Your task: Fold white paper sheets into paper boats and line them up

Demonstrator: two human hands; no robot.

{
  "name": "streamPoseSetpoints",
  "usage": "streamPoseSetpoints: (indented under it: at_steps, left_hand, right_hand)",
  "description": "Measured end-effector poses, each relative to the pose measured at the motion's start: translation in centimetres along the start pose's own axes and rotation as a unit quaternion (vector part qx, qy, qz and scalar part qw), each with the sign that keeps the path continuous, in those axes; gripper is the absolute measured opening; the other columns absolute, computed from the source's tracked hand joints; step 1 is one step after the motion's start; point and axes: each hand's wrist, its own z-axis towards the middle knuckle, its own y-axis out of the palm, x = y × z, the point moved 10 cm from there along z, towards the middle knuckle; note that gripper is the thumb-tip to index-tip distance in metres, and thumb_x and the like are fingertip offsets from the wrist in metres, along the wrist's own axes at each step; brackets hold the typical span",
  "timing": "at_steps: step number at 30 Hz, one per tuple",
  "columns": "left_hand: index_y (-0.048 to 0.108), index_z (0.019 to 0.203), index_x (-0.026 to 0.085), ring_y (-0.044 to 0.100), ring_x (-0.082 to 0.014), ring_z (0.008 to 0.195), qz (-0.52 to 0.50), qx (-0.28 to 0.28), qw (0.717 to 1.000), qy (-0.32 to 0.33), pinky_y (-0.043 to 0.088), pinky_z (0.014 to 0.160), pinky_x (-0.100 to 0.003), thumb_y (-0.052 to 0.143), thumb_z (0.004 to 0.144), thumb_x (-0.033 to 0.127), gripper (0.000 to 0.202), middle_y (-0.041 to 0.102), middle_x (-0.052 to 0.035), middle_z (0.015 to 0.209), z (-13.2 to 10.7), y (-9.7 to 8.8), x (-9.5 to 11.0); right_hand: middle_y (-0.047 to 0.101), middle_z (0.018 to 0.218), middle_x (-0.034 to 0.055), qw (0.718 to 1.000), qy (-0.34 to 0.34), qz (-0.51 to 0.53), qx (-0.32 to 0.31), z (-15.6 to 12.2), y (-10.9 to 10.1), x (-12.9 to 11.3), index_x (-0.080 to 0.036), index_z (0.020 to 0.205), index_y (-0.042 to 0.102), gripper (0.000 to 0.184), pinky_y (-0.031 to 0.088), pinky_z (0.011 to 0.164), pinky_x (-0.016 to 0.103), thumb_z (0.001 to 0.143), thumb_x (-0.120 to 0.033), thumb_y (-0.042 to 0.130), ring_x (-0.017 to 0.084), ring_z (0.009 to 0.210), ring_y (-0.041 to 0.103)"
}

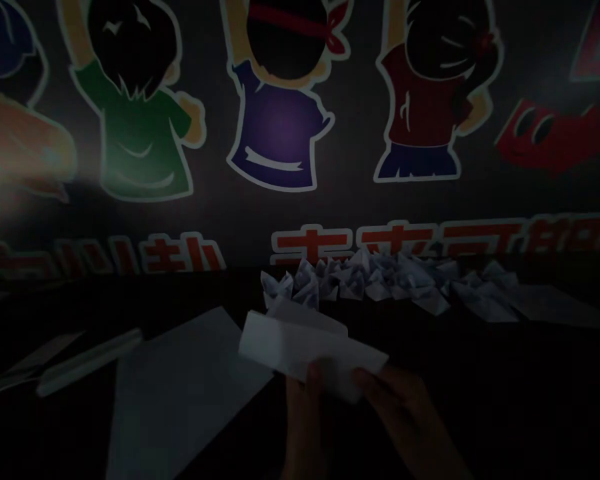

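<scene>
Near the left edge of the dark surface [480, 393] lie a long folded paper strip [87, 363] and a flat white paper sheet [180, 393], the sheet still unfolded. Toward the near edge, the left hand [305, 427] and right hand [405, 420] each pinch a folded white paper [310, 350], lifted off the surface. Along the far edge, a dense row of folded paper boats [380, 280] runs rightward, showing many pieces done and at least that sheet left.
</scene>
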Motion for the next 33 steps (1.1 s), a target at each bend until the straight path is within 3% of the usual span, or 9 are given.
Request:
streamPoseSetpoints:
  at_steps: [3, 10, 18, 20, 22, 25, 27, 30, 33]
  left_hand:
    - [0.054, 0.111, 0.014, 0.06, -0.0306, 0.095, -0.038, 0.04, 0.998, -0.013, 0.05, 0.082, -0.041, 0.071, 0.06, 0.05, 0.064, 0.064, -0.0135, 0.1, -0.6, -0.5, 0.8]
    - [0.048, 0.116, 0.017, 0.064, -0.0265, 0.087, -0.047, 0.098, 0.993, -0.039, 0.051, 0.079, -0.038, 0.068, 0.066, 0.042, 0.059, 0.066, -0.0101, 0.097, -0.9, -2.1, -0.3]
    - [0.045, 0.121, 0.017, 0.062, -0.028, 0.093, 0.012, 0.048, 0.998, -0.033, 0.05, 0.081, -0.041, 0.062, 0.07, 0.046, 0.061, 0.063, -0.0115, 0.104, 0.2, -2.5, -2.3]
    - [0.039, 0.126, 0.018, 0.059, -0.0295, 0.099, 0.042, 0.047, 0.998, 0.002, 0.049, 0.084, -0.042, 0.062, 0.07, 0.046, 0.067, 0.06, -0.0134, 0.11, 0.8, -2.7, -0.9]
    - [0.032, 0.131, 0.022, 0.052, -0.0297, 0.111, 0.1, 0.054, 0.988, 0.103, 0.045, 0.09, -0.043, 0.062, 0.07, 0.045, 0.072, 0.051, -0.0128, 0.125, 0.9, -2.7, 2.9]
    - [0.029, 0.133, 0.029, 0.026, -0.0257, 0.131, 0.271, 0.071, 0.915, 0.29, 0.027, 0.106, -0.042, 0.064, 0.071, 0.036, 0.072, 0.027, -0.0042, 0.144, -0.4, -1.6, 10.6]
    - [0.04, 0.128, 0.029, 0.028, -0.0269, 0.13, 0.41, 0.006, 0.852, 0.326, 0.022, 0.107, -0.045, 0.067, 0.069, 0.033, 0.065, 0.036, -0.004, 0.139, -0.8, 1.0, 13.0]
    - [0.05, 0.121, 0.027, 0.042, -0.0281, 0.12, 0.517, -0.143, 0.779, 0.325, 0.033, 0.1, -0.044, 0.067, 0.069, 0.036, 0.055, 0.051, -0.0065, 0.126, -0.8, 5.1, 12.7]
    - [0.05, 0.121, 0.026, 0.059, -0.0236, 0.096, 0.537, -0.26, 0.741, 0.307, 0.047, 0.082, -0.035, 0.063, 0.073, 0.039, 0.051, 0.062, -0.0051, 0.11, 0.1, 8.6, 10.0]
  right_hand:
    - [0.069, 0.086, 0.0054, 0.998, -0.025, 0.06, -0.024, 0.4, 1.0, -0.9, -0.017, 0.092, 0.068, 0.034, 0.053, 0.071, 0.031, 0.077, -0.045, 0.056, 0.022, 0.08, 0.064]
    - [0.065, 0.09, 0.0075, 0.982, -0.053, 0.066, 0.167, 0.2, -1.4, 0.2, -0.02, 0.09, 0.06, 0.032, 0.054, 0.065, 0.028, 0.068, -0.042, 0.067, 0.021, 0.08, 0.063]
    - [0.068, 0.069, 0.0026, 0.991, 0.012, 0.1, 0.083, 0.2, 0.1, 1.3, -0.019, 0.078, 0.07, 0.034, 0.052, 0.054, 0.027, 0.076, -0.049, 0.054, 0.022, 0.066, 0.063]
    - [0.068, 0.07, 0.0023, 0.991, 0.014, 0.081, 0.101, 0.6, -1.1, 1.3, -0.018, 0.08, 0.07, 0.034, 0.051, 0.055, 0.027, 0.076, -0.047, 0.055, 0.021, 0.067, 0.062]
    - [0.068, 0.071, 0.002, 0.992, 0.006, 0.042, 0.122, 1.4, -2.9, 0.9, -0.016, 0.08, 0.07, 0.034, 0.051, 0.058, 0.027, 0.075, -0.047, 0.056, 0.021, 0.068, 0.062]
    - [0.066, 0.07, 0.0013, 0.993, -0.04, -0.045, 0.098, 3.3, -4.9, -1.2, -0.015, 0.079, 0.067, 0.034, 0.048, 0.058, 0.026, 0.076, -0.047, 0.055, 0.02, 0.068, 0.061]
    - [0.065, 0.068, 0.0005, 0.988, -0.091, -0.116, 0.046, 4.4, -5.1, -3.3, -0.017, 0.077, 0.065, 0.031, 0.046, 0.058, 0.023, 0.08, -0.045, 0.052, 0.017, 0.066, 0.059]
    - [0.062, 0.063, -0.0011, 0.964, -0.153, -0.216, -0.029, 5.1, -4.3, -5.9, -0.02, 0.074, 0.062, 0.027, 0.042, 0.054, 0.021, 0.082, -0.042, 0.05, 0.014, 0.058, 0.056]
    - [0.063, 0.068, 0.0, 0.948, -0.178, -0.257, -0.065, 5.2, -3.4, -7.1, -0.021, 0.076, 0.062, 0.026, 0.042, 0.055, 0.022, 0.084, -0.041, 0.047, 0.014, 0.061, 0.057]
